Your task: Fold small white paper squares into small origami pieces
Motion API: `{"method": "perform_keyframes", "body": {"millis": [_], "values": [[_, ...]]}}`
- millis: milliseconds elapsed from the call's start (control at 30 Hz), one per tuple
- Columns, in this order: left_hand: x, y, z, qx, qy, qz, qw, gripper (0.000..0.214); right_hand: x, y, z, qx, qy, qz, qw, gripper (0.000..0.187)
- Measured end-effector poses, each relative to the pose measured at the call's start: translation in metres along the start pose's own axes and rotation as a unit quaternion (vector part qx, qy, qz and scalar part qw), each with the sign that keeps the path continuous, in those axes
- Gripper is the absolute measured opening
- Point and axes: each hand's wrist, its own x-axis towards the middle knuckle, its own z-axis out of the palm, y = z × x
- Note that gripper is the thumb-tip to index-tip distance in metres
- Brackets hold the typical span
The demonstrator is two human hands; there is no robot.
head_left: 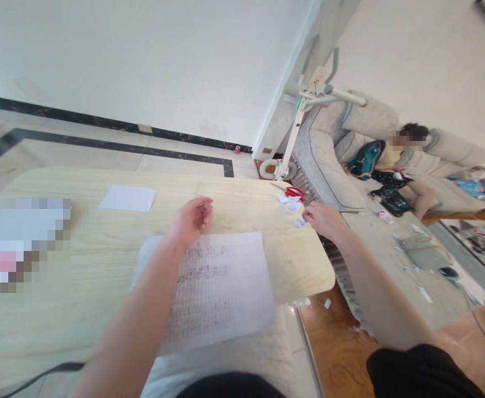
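Over the table, just beyond the top edge of a large printed sheet (pixel 225 287), my left hand (pixel 191 221) hovers or rests, its fingers loosely curled with nothing visible in them. The sheet carries ruled lines and dark and red marks, and its near end hangs past the table edge. At the table's right end my right hand (pixel 321 218) pinches a small white paper scrap (pixel 300 221). Several crumpled paper scraps (pixel 292 205) lie just beyond it. Red-handled scissors (pixel 294 193) lie behind these scraps, partly covered by them.
A blank white sheet (pixel 128 198) lies at the table's far left, near a blurred-out object (pixel 22 237). A grey sofa (pixel 329 160) stands to the right, where a person (pixel 391 155) sits beside a blue backpack (pixel 366 159). A white exercise machine (pixel 296 127) stands behind the table.
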Motion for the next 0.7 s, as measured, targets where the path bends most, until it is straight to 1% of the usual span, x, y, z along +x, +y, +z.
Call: {"method": "perform_keyframes", "body": {"millis": [467, 700], "values": [[0.001, 0.001, -0.001, 0.004, 0.008, -0.002, 1.0, 0.012, 0.0, 0.003, 0.015, 0.001, -0.023, 0.017, 1.0, 0.024], [0.002, 0.0, -0.002, -0.001, -0.003, -0.003, 1.0, 0.012, 0.001, 0.006, 0.022, 0.011, -0.03, 0.012, 0.999, 0.023]]}}
